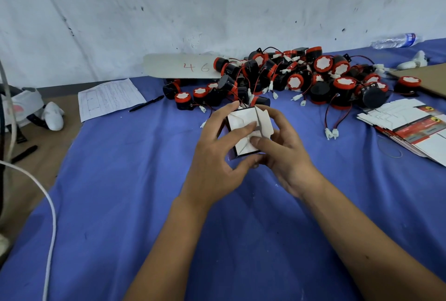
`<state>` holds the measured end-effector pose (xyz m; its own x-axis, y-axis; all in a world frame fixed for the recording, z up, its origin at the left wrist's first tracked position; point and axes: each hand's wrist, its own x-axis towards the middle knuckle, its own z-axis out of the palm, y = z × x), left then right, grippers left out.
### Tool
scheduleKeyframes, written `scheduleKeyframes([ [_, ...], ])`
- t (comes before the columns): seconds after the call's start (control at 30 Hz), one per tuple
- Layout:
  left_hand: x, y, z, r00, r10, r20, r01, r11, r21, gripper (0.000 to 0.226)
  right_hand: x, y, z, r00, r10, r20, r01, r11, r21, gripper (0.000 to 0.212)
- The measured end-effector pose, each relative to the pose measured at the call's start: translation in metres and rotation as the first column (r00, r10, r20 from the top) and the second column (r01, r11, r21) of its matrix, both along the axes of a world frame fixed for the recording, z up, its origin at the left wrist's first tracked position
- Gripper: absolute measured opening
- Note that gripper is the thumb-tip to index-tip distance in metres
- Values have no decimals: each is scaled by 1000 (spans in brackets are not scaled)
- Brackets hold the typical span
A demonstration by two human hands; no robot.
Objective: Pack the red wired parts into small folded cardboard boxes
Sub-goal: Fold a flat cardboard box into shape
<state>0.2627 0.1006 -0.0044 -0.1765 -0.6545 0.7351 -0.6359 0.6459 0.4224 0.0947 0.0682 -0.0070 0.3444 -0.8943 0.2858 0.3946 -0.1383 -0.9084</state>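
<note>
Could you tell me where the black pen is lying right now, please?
In the head view the black pen lies on the blue cloth, left of centre, just right of the printed paper sheet and left of the pile of red wired parts.

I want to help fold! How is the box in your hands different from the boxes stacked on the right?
The small box is folded into shape and gripped by both hands, left hand and right hand; the stack of flat boxes lies unfolded on the blue cloth, untouched. The held one shows white flaps; the flat ones show red print. Both are cardboard.
</note>
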Motion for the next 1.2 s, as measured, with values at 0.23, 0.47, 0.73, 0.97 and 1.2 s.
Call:
scheduleKeyframes([
  [0.23, 0, -1, -3, 995, 95, 39, -94, 995, -39, 45, -4, 2, 11, 994, 93, 61, -100, 985, 140, 63],
  [0.47, -12, 3, -2, 990, 95, 107, -86, 992, -89, 40, -5, 2, 9, 999, 53, 8, -54, 982, 180, 51],
  [0.73, -5, 0, -5, 981, 45, -188, -21, 992, 127, 108, -5, 3, 9, 999, 23, 28, -28, 986, 162, 50],
  [0.97, 2, -2, -7, 990, 141, -4, -141, 990, 0, 85, -3, -1, 5, 945, -191, -267, 170, 980, -99, 36],
  [1.2, -4, -3, -8, 982, 166, 85, -156, 981, -114, 76, 3, 0, 0, 912, -286, -294, 260, 957, -127, 27],
])
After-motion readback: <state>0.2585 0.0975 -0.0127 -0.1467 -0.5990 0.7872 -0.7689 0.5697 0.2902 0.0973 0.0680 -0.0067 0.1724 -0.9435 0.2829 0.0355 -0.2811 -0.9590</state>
